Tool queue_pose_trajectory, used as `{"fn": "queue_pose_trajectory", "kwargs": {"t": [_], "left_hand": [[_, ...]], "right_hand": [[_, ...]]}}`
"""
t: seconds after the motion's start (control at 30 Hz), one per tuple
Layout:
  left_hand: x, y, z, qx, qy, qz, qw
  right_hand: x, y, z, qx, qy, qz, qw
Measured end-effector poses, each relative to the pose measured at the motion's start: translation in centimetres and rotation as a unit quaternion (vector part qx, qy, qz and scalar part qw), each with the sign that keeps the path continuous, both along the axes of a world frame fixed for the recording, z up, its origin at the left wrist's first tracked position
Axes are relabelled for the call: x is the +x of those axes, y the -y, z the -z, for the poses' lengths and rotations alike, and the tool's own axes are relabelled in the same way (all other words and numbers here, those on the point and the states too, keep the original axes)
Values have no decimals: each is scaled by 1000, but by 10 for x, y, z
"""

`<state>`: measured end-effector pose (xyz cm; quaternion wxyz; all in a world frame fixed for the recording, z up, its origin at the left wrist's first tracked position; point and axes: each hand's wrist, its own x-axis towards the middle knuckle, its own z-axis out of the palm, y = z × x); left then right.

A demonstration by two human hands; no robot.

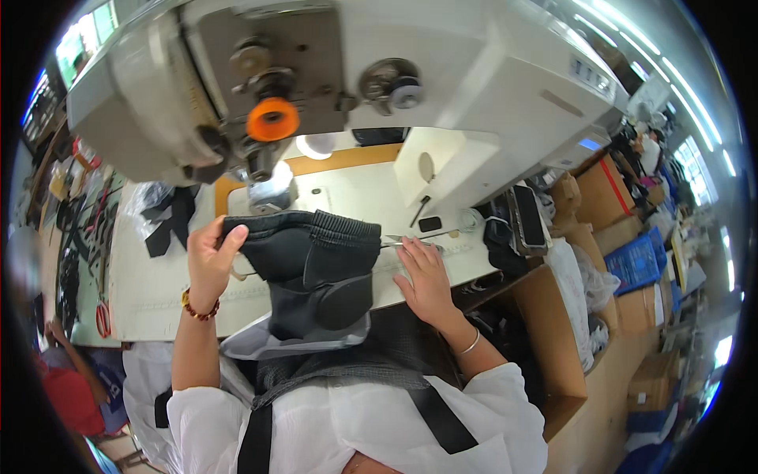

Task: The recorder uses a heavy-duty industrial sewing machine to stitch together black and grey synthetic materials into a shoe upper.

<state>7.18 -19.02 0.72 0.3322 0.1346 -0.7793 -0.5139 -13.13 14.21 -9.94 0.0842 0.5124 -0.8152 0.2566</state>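
My left hand pinches the upper left corner of a black padded fabric piece. A gathered elastic band runs along that piece's top edge, and a grey lining shows at its bottom. It hangs in front of the sewing machine's bed, apart from the needle area. My right hand lies palm down at the table's front right, its fingers stretched out over a small pointed metal tool. The fingers partly cover the tool, so its exact kind is hidden.
A large white sewing machine arches over the pale table. Black scraps lie at left, near red-handled scissors. A phone rests at right, above an open cardboard box. Another person sits far left.
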Motion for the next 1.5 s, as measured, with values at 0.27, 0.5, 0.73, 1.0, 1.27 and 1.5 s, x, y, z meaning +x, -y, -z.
{"fn": "queue_pose_trajectory", "kwargs": {"t": [0.27,0.5,0.73,1.0,1.27,1.5], "left_hand": [[-32,-24,-14,40,-45,-20,998],[-52,-35,11,307,-130,43,942],[-40,-40,6,462,-102,66,879],[-30,-19,-21,448,-35,73,890],[-27,-1,-9,369,-22,47,928],[49,103,13,-402,69,-311,858]], "right_hand": [[-22,-14,-33,-87,-61,66,992],[38,78,-136,-284,-87,-236,925],[7,175,-143,-209,104,-237,943],[-3,182,-147,-188,34,-234,953],[-14,191,-133,-170,9,-179,969],[-26,182,-117,-144,128,-193,962]]}}
